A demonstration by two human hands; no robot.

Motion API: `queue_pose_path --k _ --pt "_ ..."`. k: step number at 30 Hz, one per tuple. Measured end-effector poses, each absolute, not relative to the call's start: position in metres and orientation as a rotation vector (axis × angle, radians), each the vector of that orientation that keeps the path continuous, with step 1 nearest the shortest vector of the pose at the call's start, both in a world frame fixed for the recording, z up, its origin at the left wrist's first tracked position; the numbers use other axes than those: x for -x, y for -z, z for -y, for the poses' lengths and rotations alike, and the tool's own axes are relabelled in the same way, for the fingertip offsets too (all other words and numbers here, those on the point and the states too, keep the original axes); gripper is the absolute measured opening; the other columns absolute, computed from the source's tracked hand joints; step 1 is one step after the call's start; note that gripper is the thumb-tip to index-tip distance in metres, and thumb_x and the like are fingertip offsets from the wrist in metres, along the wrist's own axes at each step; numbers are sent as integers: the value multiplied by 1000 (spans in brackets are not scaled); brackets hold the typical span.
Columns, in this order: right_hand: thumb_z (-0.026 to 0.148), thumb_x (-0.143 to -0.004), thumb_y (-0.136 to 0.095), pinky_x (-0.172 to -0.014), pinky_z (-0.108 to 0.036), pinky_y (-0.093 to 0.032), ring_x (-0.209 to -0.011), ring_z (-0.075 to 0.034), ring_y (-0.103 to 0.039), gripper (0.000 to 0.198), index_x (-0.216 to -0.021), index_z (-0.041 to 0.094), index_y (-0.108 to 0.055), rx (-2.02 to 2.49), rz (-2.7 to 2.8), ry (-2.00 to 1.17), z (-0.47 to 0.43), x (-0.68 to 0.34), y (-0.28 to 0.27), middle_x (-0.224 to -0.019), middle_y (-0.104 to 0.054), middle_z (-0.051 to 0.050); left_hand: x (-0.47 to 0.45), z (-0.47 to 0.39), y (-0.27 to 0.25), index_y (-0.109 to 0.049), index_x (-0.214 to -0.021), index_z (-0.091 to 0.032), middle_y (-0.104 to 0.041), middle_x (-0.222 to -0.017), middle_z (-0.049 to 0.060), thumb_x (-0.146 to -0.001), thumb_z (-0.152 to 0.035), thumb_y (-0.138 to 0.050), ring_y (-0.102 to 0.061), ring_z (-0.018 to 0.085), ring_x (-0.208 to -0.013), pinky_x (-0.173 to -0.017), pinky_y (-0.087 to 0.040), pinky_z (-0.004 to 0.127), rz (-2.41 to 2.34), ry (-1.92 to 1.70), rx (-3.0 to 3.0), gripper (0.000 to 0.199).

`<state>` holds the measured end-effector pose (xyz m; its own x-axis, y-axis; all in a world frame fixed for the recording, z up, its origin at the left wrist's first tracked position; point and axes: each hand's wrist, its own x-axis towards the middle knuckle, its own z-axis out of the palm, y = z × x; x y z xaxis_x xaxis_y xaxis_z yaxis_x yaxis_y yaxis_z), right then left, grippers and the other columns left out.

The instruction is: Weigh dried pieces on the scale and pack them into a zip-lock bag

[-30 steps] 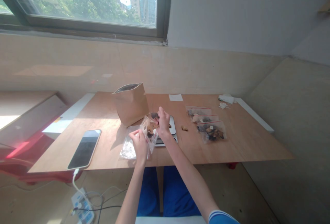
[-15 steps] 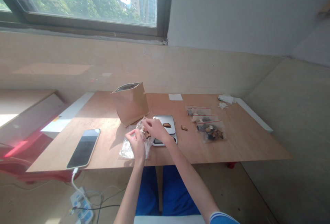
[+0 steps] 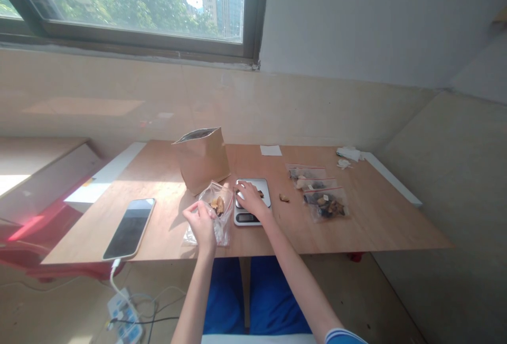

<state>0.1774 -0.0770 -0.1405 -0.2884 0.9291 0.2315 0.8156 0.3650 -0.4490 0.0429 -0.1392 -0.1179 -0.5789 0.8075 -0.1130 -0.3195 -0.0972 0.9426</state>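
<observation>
My left hand [image 3: 201, 223] is closed on the edge of a clear zip bag [image 3: 225, 228], which lies on the table with dried brown slices [image 3: 217, 205] inside. Over the plate of a small kitchen scale [image 3: 241, 219] is my right hand [image 3: 249, 197], palm down, its fingers stretched out and apart. I see nothing held in it, though its underside is hidden. Partly behind that hand, a dried piece [image 3: 260, 194] rests on the scale. Another dried piece [image 3: 284, 198] lies on the table just right of the scale.
A brown paper pouch [image 3: 203, 161] stands open behind the clear bag. Several filled zip bags [image 3: 327, 204] lie at the right. A phone [image 3: 130, 230] with a charging cable is at the left. A white paper [image 3: 271, 150] and crumpled tissue [image 3: 348, 154] lie at the back.
My right hand has left the clear bag and moved right, over the scale, its fingers spreading. My left hand has shifted slightly left and down, and the slices in the bag now show more.
</observation>
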Motion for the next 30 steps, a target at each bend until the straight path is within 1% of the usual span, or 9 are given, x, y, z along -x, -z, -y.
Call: queue_pose_path --k 2,8,11,15,17,19,23,27,30 --pt "13 -81 -50 -86 -35 -39 -103 -22 -51 28 -108 17 -57 1515 2199 -296 78 -179 146 -115 -55 -11 -44 140 118 -32 -84 -21 -40 -49 -12 -79 -30 -50 -41 6 -40 -45 -35 18 -1373 -1772 -569 21" --pt "15 -78 -55 -80 -34 -39 -91 -22 -53 16 -93 16 -61 1550 2133 -236 77 -183 143 -93 -61 -9 -46 141 121 -33 -85 -22 -40 -51 -12 -78 -32 -51 -41 6 -41 -45 -36 18 -1366 -1751 -576 22" --pt "19 -78 -54 -76 -31 -40 -82 -19 -55 11 -87 16 -60 1508 1881 -385 79 -183 137 -84 -62 -6 -46 142 122 -33 -85 -22 -39 -51 -12 -78 -34 -51 -41 6 -41 -45 -35 18 -1364 -1737 -572 23" --pt "33 -80 -52 -66 -25 -43 -71 -13 -55 22 -93 16 -60 1334 1482 -627 88 -171 116 -83 -63 -4 -51 144 119 -33 -85 -22 -38 -50 -12 -78 -35 -52 -40 5 -40 -45 -34 17 -1354 -1721 -569 24" --pt "36 -80 -53 -70 -24 -43 -77 -13 -56 26 -97 17 -60 1218 1534 -680 93 -165 104 -89 -63 -4 -54 145 117 -33 -84 -22 -37 -49 -13 -78 -34 -52 -39 5 -40 -45 -34 18 -1334 -1729 -576 24" --pt "35 -80 -55 -78 -26 -43 -86 -14 -56 27 -101 19 -60 1151 1653 -656 95 -163 95 -97 -62 -5 -57 145 116 -33 -84 -22 -37 -49 -13 -78 -34 -52 -39 5 -40 -45 -34 18 -1315 -1745 -583 24" --pt "21 -85 -44 -90 -32 -38 -99 -18 -51 23 -103 17 -58 1307 1732 -457 93 -181 104 -103 -59 -7 -56 145 116 -33 -84 -21 -38 -48 -13 -79 -33 -51 -40 6 -40 -45 -34 18 -1330 -1740 -579 22" --pt "11 -77 -49 -89 -40 -37 -99 -24 -48 25 -100 14 -60 1620 1909 -306 95 -210 137 -103 -56 -13 -53 144 119 -33 -84 -21 -40 -49 -13 -79 -34 -53 -40 5 -40 -44 -33 17 -1325 -1742 -569 24" --pt "10 -79 -47 -85 -37 -40 -95 -23 -50 21 -93 14 -62 1657 1950 -288 101 -222 152 -96 -57 -12 -55 144 119 -33 -84 -21 -40 -48 -13 -79 -33 -53 -39 5 -40 -44 -33 17 -1270 -1775 -593 24"
